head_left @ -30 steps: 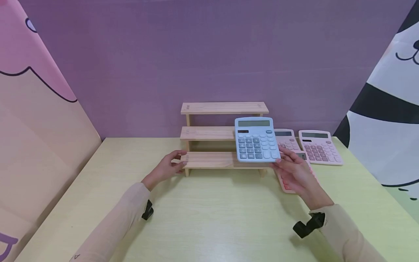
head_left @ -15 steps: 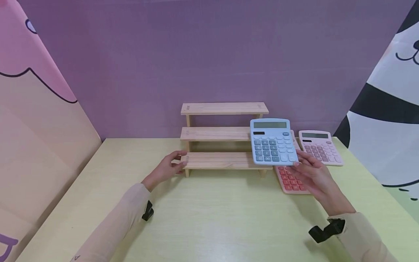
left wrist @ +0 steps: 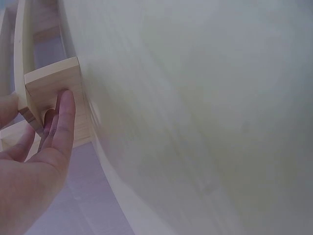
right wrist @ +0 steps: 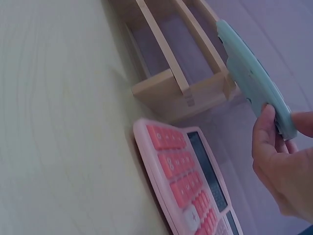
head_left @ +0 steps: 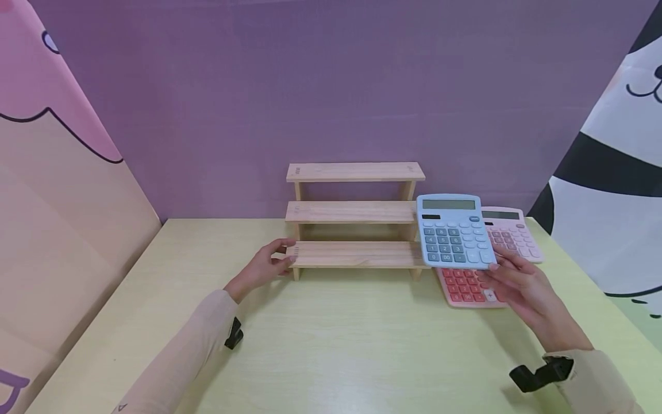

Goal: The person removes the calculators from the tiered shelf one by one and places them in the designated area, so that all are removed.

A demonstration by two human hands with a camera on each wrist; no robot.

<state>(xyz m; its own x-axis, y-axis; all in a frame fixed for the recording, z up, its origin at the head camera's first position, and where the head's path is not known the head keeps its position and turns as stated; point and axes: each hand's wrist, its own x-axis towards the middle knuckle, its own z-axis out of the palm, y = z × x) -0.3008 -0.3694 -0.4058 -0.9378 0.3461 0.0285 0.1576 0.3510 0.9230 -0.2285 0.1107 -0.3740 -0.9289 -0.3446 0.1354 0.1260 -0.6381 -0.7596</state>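
A light-blue calculator [head_left: 451,233] is held tilted up, keys and screen facing the head camera. My right hand [head_left: 535,296] pinches its lower right corner. In the right wrist view the calculator [right wrist: 254,73] shows edge-on, fingers [right wrist: 265,129] at its back, and hangs above the table. My left hand [head_left: 261,265] grips the left end of the lowest board of a three-step wooden rack [head_left: 357,253]. The left wrist view shows the thumb on the board and fingers [left wrist: 63,127] under it, against the rack's leg [left wrist: 58,78].
Right of the rack lies a pink calculator with red keys [head_left: 465,290], partly covered by the blue one. A paler pink calculator [head_left: 524,238] lies behind it to the right. The table [head_left: 331,345] extends in front, and a purple backdrop [head_left: 331,86] stands behind the rack.
My right hand has carried the blue calculator rightward and slightly down, off the front of the rack and over the pink calculators. The left hand has stayed on the rack.
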